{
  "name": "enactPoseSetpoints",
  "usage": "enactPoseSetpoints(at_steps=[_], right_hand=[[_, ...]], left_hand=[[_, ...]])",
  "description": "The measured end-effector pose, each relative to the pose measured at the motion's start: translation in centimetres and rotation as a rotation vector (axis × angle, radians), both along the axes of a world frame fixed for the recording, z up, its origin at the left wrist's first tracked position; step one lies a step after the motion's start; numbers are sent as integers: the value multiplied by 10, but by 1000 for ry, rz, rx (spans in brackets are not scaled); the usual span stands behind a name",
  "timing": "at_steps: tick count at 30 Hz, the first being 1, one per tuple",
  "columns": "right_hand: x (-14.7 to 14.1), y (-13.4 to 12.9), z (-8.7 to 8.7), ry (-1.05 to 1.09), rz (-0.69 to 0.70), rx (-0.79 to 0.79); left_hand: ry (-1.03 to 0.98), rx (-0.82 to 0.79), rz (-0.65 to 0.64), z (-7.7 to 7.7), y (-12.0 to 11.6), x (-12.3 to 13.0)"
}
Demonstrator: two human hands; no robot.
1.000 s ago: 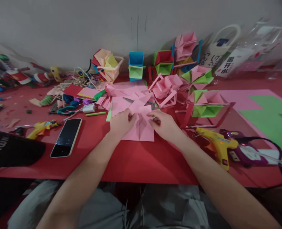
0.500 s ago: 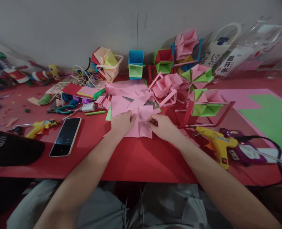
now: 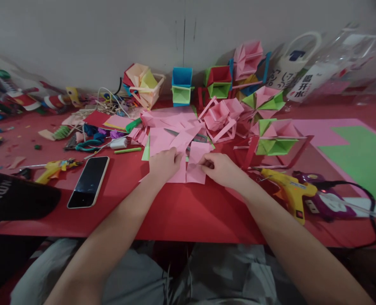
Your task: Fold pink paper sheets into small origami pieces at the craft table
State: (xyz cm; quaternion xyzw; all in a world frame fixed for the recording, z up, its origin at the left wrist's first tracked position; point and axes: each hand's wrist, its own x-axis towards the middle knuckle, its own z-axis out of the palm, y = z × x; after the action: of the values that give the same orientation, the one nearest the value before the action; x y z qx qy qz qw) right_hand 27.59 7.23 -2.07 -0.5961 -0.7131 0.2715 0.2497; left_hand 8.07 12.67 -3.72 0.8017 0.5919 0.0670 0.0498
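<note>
My left hand [image 3: 165, 164] is closed, pressed down on a sheet of pink paper [image 3: 177, 177] with its thumb at the right edge. In a pinch, my right hand [image 3: 216, 167] has the outer edge of a second pink piece of paper [image 3: 196, 166]. A narrow gap runs between the two pieces, wider at the top than at the bottom, where I cannot tell whether they still join. Just beyond them, dark-handled scissors [image 3: 200, 138] lie partly under pink paper strips [image 3: 185, 134].
A phone [image 3: 89, 182] lies left of my hands, near a yellow glue gun [image 3: 50, 170]. Another yellow glue gun [image 3: 291, 190] with a black cord is on the right. Folded paper models [image 3: 181, 86] line the back. Pink and green sheets [image 3: 356, 148] lie at right.
My right hand has shifted slightly right with its pink piece, which now tilts, and the gap beside the left sheet has widened at the top. My left hand stays in place.
</note>
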Motion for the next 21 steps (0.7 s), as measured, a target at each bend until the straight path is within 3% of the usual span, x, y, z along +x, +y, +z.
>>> enactPoseSetpoints(at_steps=[7,11,15,21], right_hand=[[3,-1,1,5,-19,-25],[4,-3,0,124,115,-28],[4,-5,4,114,229,-97],[-1,-6,6,29,180,-138]], left_hand=[[4,6,0,1,-1,0],[-3,0,-4,0,0,0],[7,16,-5,-1,-2,0],[63,39,-32,2,-8,6]])
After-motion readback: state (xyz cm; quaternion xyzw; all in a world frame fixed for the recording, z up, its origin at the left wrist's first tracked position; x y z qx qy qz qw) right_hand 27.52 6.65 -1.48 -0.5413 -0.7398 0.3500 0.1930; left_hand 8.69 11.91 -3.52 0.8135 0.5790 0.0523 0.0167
